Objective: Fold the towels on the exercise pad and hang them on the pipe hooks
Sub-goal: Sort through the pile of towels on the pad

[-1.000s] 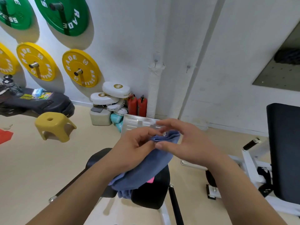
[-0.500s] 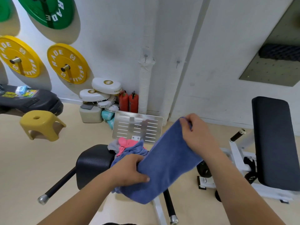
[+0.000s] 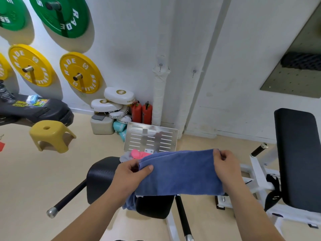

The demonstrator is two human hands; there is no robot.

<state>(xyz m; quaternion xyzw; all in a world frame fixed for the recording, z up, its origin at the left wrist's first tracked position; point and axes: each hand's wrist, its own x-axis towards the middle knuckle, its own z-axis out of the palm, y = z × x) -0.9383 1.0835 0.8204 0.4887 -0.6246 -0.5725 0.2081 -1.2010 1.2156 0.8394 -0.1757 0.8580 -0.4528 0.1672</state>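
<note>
A blue towel (image 3: 178, 173) is stretched flat between both hands above the black exercise pad (image 3: 102, 173). My left hand (image 3: 132, 174) pinches its left end, my right hand (image 3: 224, 162) grips its right top corner. Behind the blue towel, a pink towel (image 3: 138, 153) and a grey one (image 3: 125, 157) lie bunched on the pad. More blue cloth (image 3: 129, 201) hangs off the pad below my left wrist. Two small hooks (image 3: 160, 65) (image 3: 194, 72) stick out of the white wrapped pipe (image 3: 159, 94) and the wall beside it.
A metal slotted footplate (image 3: 151, 139) stands just behind the pad. A black bench back (image 3: 298, 159) on a white frame is at the right. A yellow stool (image 3: 50, 134), white pads, two red extinguishers (image 3: 142, 111) and wall-mounted weight plates (image 3: 79, 72) fill the left.
The towel went from bunched between both hands to spread out: my right hand pulled its corner up and right, my left hand shifted to the other end. It is now held level.
</note>
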